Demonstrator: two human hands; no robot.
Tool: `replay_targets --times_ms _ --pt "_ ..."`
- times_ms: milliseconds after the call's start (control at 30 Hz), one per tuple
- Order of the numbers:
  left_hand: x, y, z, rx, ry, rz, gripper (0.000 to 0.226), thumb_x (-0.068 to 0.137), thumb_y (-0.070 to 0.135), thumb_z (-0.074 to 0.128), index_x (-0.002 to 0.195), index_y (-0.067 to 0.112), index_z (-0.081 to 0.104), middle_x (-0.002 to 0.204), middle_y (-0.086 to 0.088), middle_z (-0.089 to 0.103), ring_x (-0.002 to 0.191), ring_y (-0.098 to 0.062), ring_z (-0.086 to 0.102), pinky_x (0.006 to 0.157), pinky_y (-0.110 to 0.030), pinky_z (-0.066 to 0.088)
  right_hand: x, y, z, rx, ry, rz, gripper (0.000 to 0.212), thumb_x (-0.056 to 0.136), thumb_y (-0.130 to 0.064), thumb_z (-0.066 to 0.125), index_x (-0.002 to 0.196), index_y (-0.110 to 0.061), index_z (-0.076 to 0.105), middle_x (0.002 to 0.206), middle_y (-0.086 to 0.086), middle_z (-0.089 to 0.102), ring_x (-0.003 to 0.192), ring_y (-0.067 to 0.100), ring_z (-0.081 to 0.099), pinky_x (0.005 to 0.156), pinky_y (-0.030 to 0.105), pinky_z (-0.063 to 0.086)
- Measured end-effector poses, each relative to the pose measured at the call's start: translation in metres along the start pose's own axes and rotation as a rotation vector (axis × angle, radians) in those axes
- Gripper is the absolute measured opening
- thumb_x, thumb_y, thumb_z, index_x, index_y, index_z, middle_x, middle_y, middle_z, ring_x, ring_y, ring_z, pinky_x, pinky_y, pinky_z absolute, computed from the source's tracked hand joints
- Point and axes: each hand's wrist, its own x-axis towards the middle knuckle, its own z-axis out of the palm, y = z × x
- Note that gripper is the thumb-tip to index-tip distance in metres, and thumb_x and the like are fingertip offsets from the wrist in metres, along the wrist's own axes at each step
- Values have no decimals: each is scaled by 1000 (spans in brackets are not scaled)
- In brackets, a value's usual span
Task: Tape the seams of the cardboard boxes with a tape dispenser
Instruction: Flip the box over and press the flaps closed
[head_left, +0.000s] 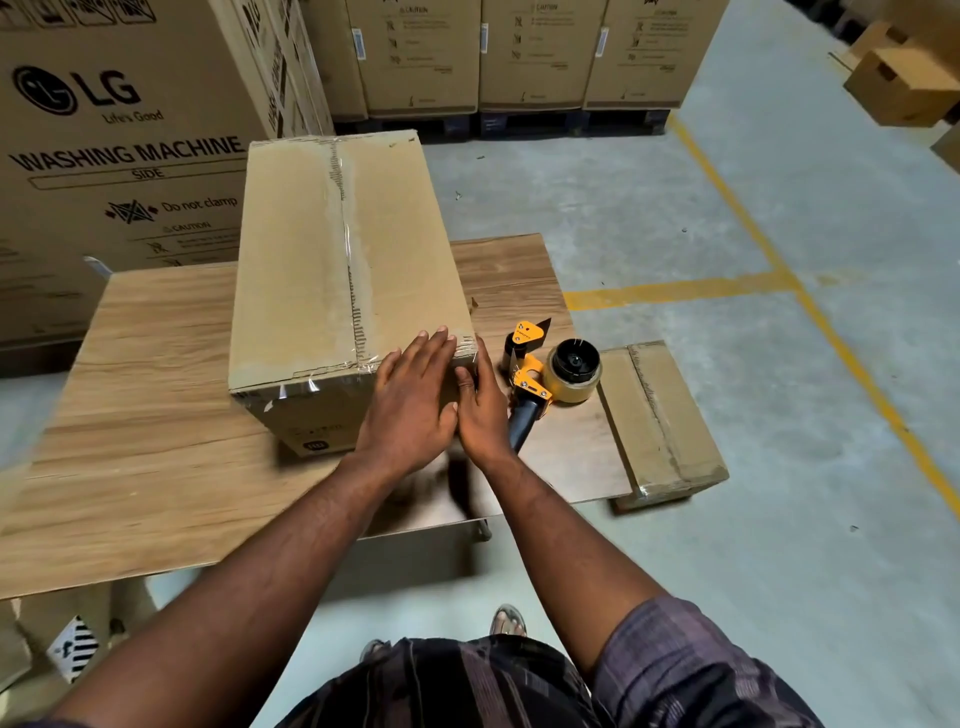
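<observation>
A long cardboard box (311, 249) lies on the wooden table (130, 415), with clear tape running along its top centre seam and over the near edge. My left hand (410, 395) lies flat with straight fingers on the box's near right corner. Right beside it, my right hand (480, 405) presses its fingers against the box's right side at that same corner. The yellow tape dispenser (550, 374), with its roll of tape and black handle, lies on the table just right of my right hand, held by neither hand.
A smaller taped cardboard box (660, 421) sits on the floor past the table's right edge. Large washing-machine cartons (119, 145) stand at the left and along the back. More boxes (904, 83) are stacked at the far right. Yellow lines mark the concrete floor.
</observation>
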Motion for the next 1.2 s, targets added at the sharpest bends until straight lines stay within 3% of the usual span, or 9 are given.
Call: replay_targets --times_ms 100,200,400,500,667,767,867,1067,1200 --pt "2 -2 -1 -51 37 0 75 88 40 57 155 22 30 164 4 25 151 -16 21 121 -42 16 0 -1 -6 -21 -23 5 58 106 -19 53 160 -19 31 144 -11 52 127 -6 45 105 13 34" --pt "6 -5 -5 -109 89 -1 61 92 45 52 148 25 44 157 5 40 143 -16 35 115 -43 25 3 3 -20 -66 -139 -9 63 104 -16 56 160 -14 28 154 -5 45 136 -1 40 108 10 32" --pt "32 -11 -19 -189 142 -52 32 98 47 52 118 28 67 122 5 62 114 -22 54 94 -41 39 10 -37 -48 178 -89 -19 70 98 -59 48 155 -21 40 161 -4 37 149 8 32 121 28 29" --pt "38 -14 -16 -143 158 -44 24 95 46 57 110 28 65 114 3 60 107 -22 52 86 -38 38 22 -54 -48 -59 -175 -172 42 108 -22 50 148 -11 51 160 2 40 143 -4 33 114 10 27" --pt "32 -23 -5 -86 215 51 26 93 40 63 116 28 63 114 2 60 103 -26 54 83 -40 39 28 -36 -45 -370 -267 -403 44 105 -11 50 149 -8 51 160 4 40 148 10 35 122 24 29" --pt "29 -26 -4 -57 202 99 34 89 30 70 122 27 61 121 3 60 107 -26 55 84 -41 40 26 -34 -51 -425 -279 -450 55 99 0 44 153 -8 45 163 6 35 150 15 34 119 20 29" --pt "26 -32 -6 -81 121 110 54 80 20 78 129 29 58 131 5 57 115 -25 52 90 -43 41 21 -29 -56 -475 -321 -454 90 74 24 39 157 -10 37 167 4 26 153 13 25 119 19 27" --pt "26 -45 -23 -235 208 98 27 88 42 70 111 27 69 109 4 61 104 -20 54 88 -39 44 30 -46 -54 -536 -310 -552 45 99 -11 58 143 -3 56 155 14 47 151 32 31 122 42 28" --pt "18 -60 -27 -178 217 34 21 90 41 67 106 27 70 92 2 58 92 -22 54 80 -40 49 31 -50 -40 -605 -319 -603 43 91 9 51 130 -2 66 143 14 60 141 36 48 116 53 38"
